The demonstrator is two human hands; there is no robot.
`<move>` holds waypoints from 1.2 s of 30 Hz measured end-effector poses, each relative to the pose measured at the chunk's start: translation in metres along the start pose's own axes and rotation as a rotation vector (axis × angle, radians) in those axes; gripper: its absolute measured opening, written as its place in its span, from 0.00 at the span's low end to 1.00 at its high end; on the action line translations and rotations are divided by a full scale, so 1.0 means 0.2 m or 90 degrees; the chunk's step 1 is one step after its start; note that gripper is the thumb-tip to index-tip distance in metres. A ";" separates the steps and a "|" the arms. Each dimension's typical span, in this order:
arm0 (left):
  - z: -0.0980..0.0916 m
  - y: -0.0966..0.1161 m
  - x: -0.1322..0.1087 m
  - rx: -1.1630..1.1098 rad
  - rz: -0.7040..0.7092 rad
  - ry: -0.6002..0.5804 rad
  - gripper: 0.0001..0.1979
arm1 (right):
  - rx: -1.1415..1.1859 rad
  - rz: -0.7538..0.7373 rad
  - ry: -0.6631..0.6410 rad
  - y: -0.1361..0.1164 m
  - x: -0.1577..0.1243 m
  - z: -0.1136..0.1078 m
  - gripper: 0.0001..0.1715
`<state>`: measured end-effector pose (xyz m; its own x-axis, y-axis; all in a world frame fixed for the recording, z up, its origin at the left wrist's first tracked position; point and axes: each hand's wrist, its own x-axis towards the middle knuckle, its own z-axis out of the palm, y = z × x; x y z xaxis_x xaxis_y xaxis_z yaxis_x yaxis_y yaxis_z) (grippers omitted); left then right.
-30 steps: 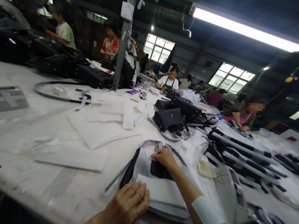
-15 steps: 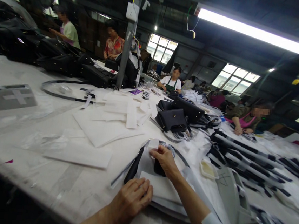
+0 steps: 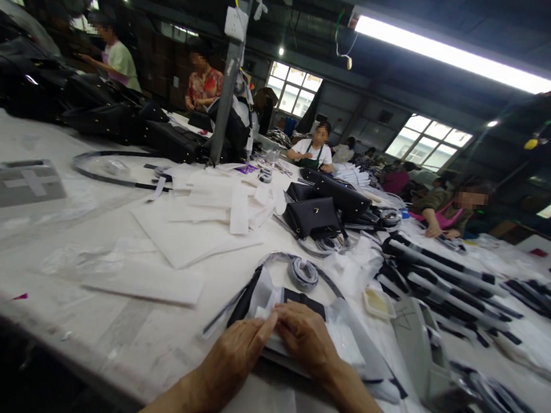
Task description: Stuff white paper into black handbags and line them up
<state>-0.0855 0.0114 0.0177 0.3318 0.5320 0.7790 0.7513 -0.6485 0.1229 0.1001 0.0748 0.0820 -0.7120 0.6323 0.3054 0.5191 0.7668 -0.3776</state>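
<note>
A black handbag [image 3: 245, 304] partly covered in pale wrapping sheet lies on the table in front of me. My left hand [image 3: 237, 351] rests at its near left side, fingers close together on folded white paper [image 3: 261, 311]. Against it, my right hand [image 3: 305, 339] has curled fingers pressed on the same paper, the fingertips of both hands nearly meeting. A wrapped, coiled strap [image 3: 304, 274] lies at the bag's far side, inside the handle loop [image 3: 275, 256]. Clear film [image 3: 347, 344] shows right of my right hand. The thumbs and most of the held paper are hidden.
White sheets [image 3: 196, 215] are spread ahead on the table. Black bags [image 3: 316, 217] stand beyond. To the right are a small yellowish dish [image 3: 379, 303], a grey tape dispenser [image 3: 420, 350] and wrapped black straps [image 3: 445, 268]. Another dispenser [image 3: 15, 181] sits left. Co-workers sit farther back.
My right hand has come down and nearer from the bag's far side, bringing the small white piece out of sight. My left hand has turned inward to meet it. The coiled strap is now uncovered.
</note>
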 end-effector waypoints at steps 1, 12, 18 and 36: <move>0.00 0.00 0.00 -0.012 -0.008 0.001 0.28 | 0.005 -0.012 -0.001 -0.02 0.00 -0.01 0.13; -0.01 -0.03 -0.02 -0.016 -0.012 -0.016 0.24 | -0.029 -0.078 0.071 -0.14 -0.15 -0.10 0.15; -0.03 -0.03 0.00 -0.037 -0.013 -0.072 0.25 | -0.083 -0.073 0.034 -0.16 -0.58 -0.17 0.23; -0.06 -0.05 0.04 0.009 0.134 -0.106 0.14 | 0.040 -0.086 0.029 -0.40 -0.43 0.36 0.09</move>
<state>-0.0975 0.0161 0.0291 0.5703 0.4694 0.6741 0.6634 -0.7471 -0.0411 0.0858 -0.0486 0.0228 -0.7508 0.5290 0.3956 0.3880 0.8379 -0.3840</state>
